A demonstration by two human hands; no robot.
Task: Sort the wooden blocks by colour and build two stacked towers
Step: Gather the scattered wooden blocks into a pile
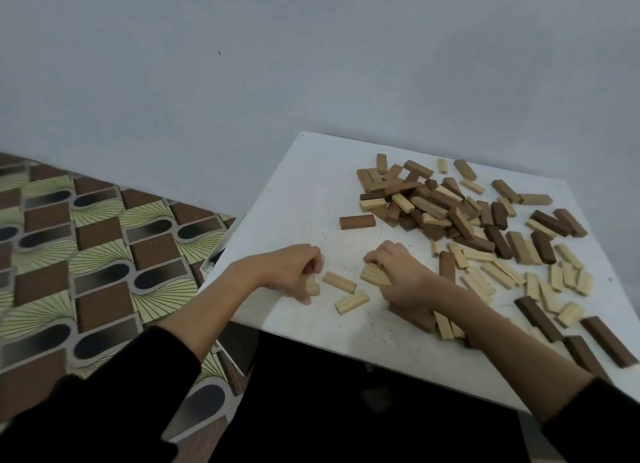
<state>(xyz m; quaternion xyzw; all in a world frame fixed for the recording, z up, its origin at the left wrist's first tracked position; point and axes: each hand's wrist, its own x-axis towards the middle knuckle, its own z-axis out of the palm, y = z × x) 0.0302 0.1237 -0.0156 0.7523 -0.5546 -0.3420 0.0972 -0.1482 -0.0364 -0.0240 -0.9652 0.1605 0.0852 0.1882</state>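
Left hand (292,272): fingers curled, pinching a light block (312,287) at bench (311,185) front-left. Right hand (398,275): gripping a bundle of light blocks (372,275). Two loose light blocks (346,291) btwn hands. Mixed pile (443,206) far-right; dark blocks (536,317) near right forearm.

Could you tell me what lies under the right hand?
The right hand grips pale blocks; a brown block shows beneath the wrist. Anything directly under the palm is covered.

Wooden blocks (450,216) scattered, light and dark, apparently unsorted
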